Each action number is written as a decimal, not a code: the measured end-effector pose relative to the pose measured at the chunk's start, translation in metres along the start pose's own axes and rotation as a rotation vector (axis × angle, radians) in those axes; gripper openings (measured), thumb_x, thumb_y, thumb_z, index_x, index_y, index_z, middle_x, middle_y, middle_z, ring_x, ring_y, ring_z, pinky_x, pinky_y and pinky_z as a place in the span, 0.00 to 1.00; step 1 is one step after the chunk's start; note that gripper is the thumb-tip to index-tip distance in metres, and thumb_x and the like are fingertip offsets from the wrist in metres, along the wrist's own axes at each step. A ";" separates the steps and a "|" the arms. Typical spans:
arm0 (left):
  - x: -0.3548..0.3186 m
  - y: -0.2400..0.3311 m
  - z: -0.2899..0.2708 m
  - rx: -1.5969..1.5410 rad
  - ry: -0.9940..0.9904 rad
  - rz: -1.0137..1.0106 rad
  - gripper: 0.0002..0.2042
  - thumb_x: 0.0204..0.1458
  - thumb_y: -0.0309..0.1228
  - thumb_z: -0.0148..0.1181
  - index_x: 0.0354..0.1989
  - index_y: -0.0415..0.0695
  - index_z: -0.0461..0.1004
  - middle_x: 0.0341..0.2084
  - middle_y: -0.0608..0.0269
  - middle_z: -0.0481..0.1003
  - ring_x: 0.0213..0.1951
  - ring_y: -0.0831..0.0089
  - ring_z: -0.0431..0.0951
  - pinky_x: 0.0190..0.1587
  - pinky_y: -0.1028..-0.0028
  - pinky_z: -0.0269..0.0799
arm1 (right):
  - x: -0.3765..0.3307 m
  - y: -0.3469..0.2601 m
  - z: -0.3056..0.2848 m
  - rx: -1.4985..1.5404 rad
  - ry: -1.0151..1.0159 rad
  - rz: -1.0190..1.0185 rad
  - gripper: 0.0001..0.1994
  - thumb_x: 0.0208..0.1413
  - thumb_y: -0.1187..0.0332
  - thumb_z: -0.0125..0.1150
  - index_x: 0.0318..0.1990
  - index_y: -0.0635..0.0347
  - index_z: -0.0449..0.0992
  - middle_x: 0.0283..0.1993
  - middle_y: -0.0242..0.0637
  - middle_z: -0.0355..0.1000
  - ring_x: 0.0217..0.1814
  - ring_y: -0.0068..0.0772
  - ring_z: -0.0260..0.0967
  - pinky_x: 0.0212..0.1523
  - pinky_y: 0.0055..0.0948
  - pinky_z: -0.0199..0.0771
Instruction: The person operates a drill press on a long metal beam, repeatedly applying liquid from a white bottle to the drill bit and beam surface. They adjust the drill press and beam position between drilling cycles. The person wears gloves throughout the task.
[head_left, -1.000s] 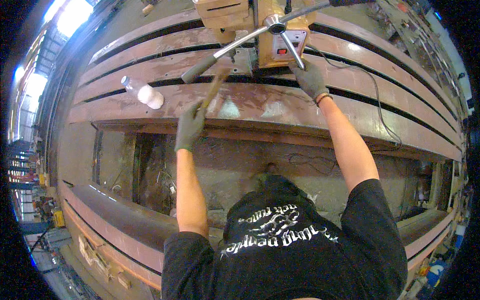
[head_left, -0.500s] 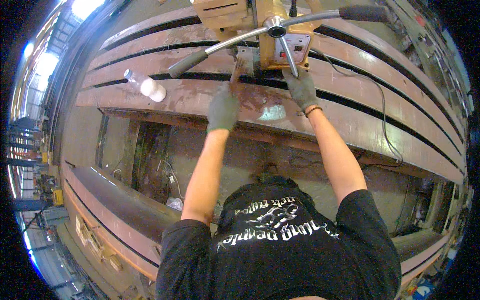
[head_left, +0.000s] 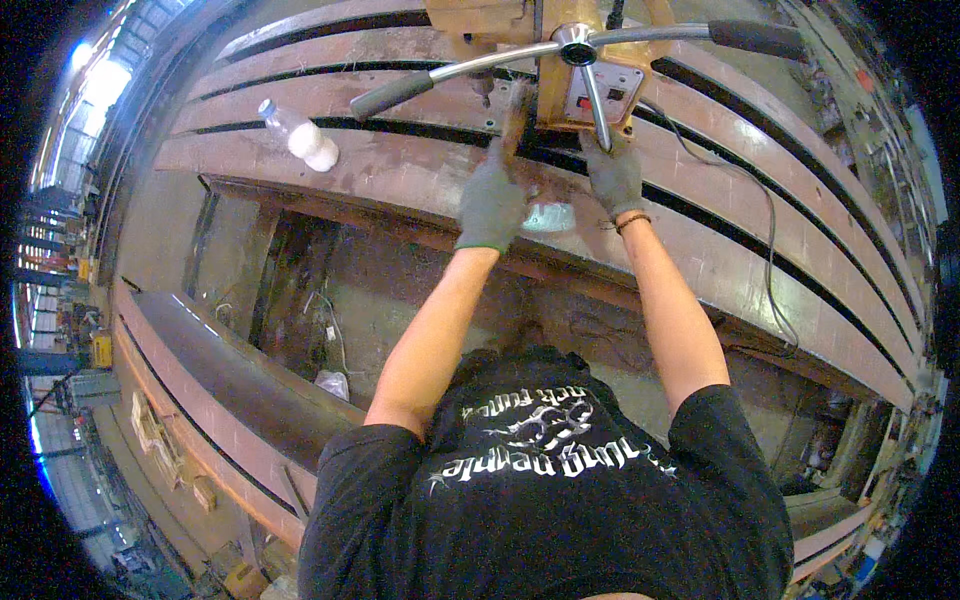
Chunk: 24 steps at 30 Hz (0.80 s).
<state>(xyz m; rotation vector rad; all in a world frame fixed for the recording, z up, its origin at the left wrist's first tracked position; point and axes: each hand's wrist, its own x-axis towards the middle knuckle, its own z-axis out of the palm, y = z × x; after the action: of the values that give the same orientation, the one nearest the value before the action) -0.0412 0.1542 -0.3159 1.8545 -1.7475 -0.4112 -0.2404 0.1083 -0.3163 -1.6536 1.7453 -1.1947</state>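
Note:
A yellow magnetic drill [head_left: 560, 85] stands on the slotted brown steel beams, with a three-armed feed handle [head_left: 577, 50] at its front. My gloved right hand [head_left: 613, 175] is closed round the lower end of the handle's downward arm, beside the control panel. In my gloved left hand [head_left: 491, 203] is a slim brush [head_left: 516, 112], blurred by motion, pointing away from me beside the drill's base. The drill bit [head_left: 485, 90] hangs just left of the brush. A wet, shiny patch [head_left: 550, 217] lies on the near beam between my hands.
A clear bottle with white contents [head_left: 305, 140] lies or leans on the beam to the left. A black cable [head_left: 765, 200] trails from the drill across the beams at right. Below the near edge is a recess with a pale cord [head_left: 335, 325]. Another dark beam [head_left: 220, 345] lies lower left.
My left hand has moved right with the brush, closer to the drill's base. My right hand stays on the handle arm. The whole view has shifted slightly.

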 end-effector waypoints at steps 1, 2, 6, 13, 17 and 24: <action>0.001 0.004 0.014 -0.024 0.072 0.048 0.29 0.57 0.36 0.60 0.66 0.41 0.63 0.40 0.37 0.79 0.44 0.38 0.81 0.48 0.44 0.75 | 0.004 0.007 0.003 0.007 0.003 -0.036 0.22 0.62 0.49 0.63 0.40 0.64 0.77 0.26 0.43 0.72 0.28 0.39 0.66 0.32 0.43 0.66; 0.005 -0.003 0.017 -0.009 0.011 0.051 0.28 0.57 0.36 0.59 0.66 0.41 0.63 0.41 0.37 0.79 0.44 0.38 0.80 0.48 0.44 0.75 | 0.007 0.014 0.007 0.015 0.006 -0.072 0.22 0.62 0.49 0.63 0.40 0.64 0.77 0.25 0.42 0.71 0.27 0.36 0.64 0.32 0.42 0.66; 0.004 -0.013 -0.006 0.126 -0.098 0.050 0.24 0.61 0.35 0.54 0.64 0.38 0.65 0.39 0.37 0.80 0.43 0.37 0.81 0.45 0.44 0.76 | 0.006 0.017 0.002 -0.007 -0.031 -0.063 0.21 0.62 0.50 0.63 0.41 0.64 0.78 0.25 0.39 0.71 0.29 0.31 0.64 0.32 0.40 0.66; -0.031 0.000 -0.017 -0.118 -0.033 -0.011 0.17 0.61 0.34 0.49 0.57 0.41 0.69 0.37 0.36 0.80 0.42 0.37 0.81 0.44 0.41 0.75 | 0.006 0.012 0.003 -0.020 0.000 -0.065 0.18 0.64 0.52 0.63 0.40 0.62 0.77 0.23 0.29 0.69 0.26 0.27 0.63 0.29 0.36 0.65; -0.006 -0.043 -0.019 0.059 -0.191 0.116 0.16 0.60 0.30 0.51 0.55 0.40 0.69 0.34 0.37 0.81 0.40 0.37 0.82 0.43 0.44 0.77 | 0.014 0.036 0.008 0.032 -0.014 -0.029 0.15 0.64 0.54 0.63 0.35 0.57 0.75 0.20 0.25 0.65 0.20 0.20 0.60 0.21 0.29 0.60; -0.017 -0.034 -0.068 0.121 -0.199 0.131 0.14 0.64 0.30 0.46 0.52 0.38 0.71 0.38 0.39 0.81 0.40 0.38 0.83 0.42 0.45 0.78 | 0.011 0.040 0.009 0.039 0.057 -0.106 0.14 0.65 0.55 0.63 0.32 0.53 0.74 0.18 0.23 0.63 0.17 0.18 0.58 0.17 0.26 0.56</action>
<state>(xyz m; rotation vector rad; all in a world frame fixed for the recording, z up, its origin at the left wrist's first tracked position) 0.0234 0.1836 -0.2833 1.8197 -2.0561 -0.4607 -0.2575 0.0918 -0.3519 -1.7233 1.6749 -1.3280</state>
